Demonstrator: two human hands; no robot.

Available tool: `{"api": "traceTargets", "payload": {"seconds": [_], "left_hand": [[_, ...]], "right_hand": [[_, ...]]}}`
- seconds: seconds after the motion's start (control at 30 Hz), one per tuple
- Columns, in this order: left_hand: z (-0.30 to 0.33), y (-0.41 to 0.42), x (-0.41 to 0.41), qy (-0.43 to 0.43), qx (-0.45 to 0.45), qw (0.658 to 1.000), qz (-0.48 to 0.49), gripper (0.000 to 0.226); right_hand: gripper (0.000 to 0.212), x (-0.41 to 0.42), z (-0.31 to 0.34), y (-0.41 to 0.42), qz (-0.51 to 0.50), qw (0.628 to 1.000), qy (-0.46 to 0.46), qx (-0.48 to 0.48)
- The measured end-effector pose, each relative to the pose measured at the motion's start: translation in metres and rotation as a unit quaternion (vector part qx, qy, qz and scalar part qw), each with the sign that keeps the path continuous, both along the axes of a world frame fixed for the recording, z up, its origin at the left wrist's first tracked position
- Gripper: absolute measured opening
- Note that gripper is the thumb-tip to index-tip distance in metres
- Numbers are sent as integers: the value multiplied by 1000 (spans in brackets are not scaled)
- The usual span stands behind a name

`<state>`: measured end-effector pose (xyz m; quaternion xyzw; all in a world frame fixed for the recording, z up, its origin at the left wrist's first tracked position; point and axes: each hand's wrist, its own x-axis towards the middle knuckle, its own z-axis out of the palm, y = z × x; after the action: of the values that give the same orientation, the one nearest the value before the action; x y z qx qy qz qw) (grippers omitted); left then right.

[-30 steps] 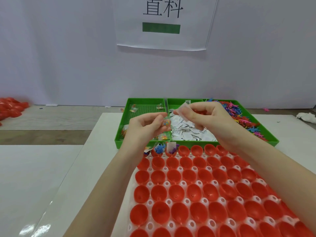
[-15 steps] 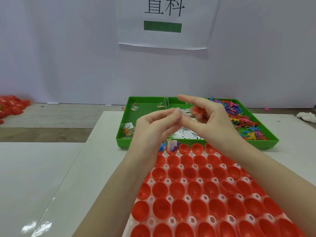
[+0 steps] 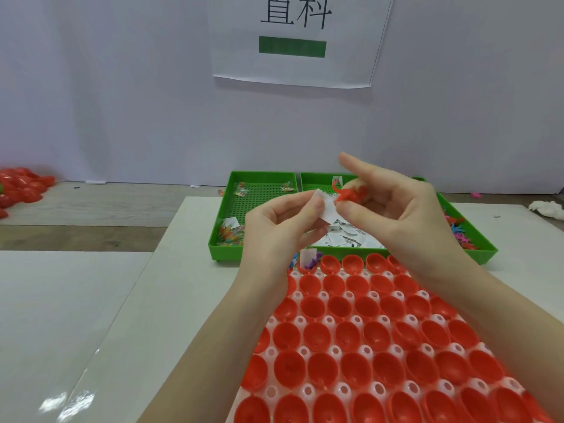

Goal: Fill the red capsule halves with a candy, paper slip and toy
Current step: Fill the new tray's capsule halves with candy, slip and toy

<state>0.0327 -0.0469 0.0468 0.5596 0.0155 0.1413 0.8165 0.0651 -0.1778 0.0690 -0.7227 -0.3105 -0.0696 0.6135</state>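
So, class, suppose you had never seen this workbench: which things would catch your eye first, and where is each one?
First, the two hands raised mid-frame: the left hand pinches a white paper slip, and the right hand holds a small red toy. Below them, the rows of open red capsule halves fill the near foreground. Behind the hands sits a green tray with candies, paper slips and colourful toys.

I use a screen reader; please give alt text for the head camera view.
Two hands meet above a rack of empty red capsule halves: the left hand pinches a paper slip, the right hand holds a red toy. Behind them sit green trays.
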Motion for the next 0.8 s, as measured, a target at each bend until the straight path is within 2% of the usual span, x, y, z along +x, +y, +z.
{"api": "traceTargets", "payload": {"seconds": [0.13, 0.27, 0.37, 0.6, 0.7, 0.8], "left_hand": [[3, -2, -3, -9, 4, 1000, 13, 11], [6, -3, -6, -15, -29, 999, 6, 13], [6, -4, -7, -19, -47, 999, -7, 13], [6, -5, -6, -14, -121, 990, -74, 23], [4, -4, -6, -14, -118, 989, -86, 21], [5, 0, -3, -5, -95, 989, -115, 24]], "right_hand": [[35, -7, 6, -3, -14, 998, 25, 54], [26, -9, 6, -4, -9, 998, 41, 43], [27, -8, 5, -3, -4, 997, 65, 48], [42, -10, 4, 0, -44, 995, 81, 39], [59, -8, 5, -4, -57, 992, 105, 34], [63, -6, 7, -7, -63, 990, 127, 23]]}}
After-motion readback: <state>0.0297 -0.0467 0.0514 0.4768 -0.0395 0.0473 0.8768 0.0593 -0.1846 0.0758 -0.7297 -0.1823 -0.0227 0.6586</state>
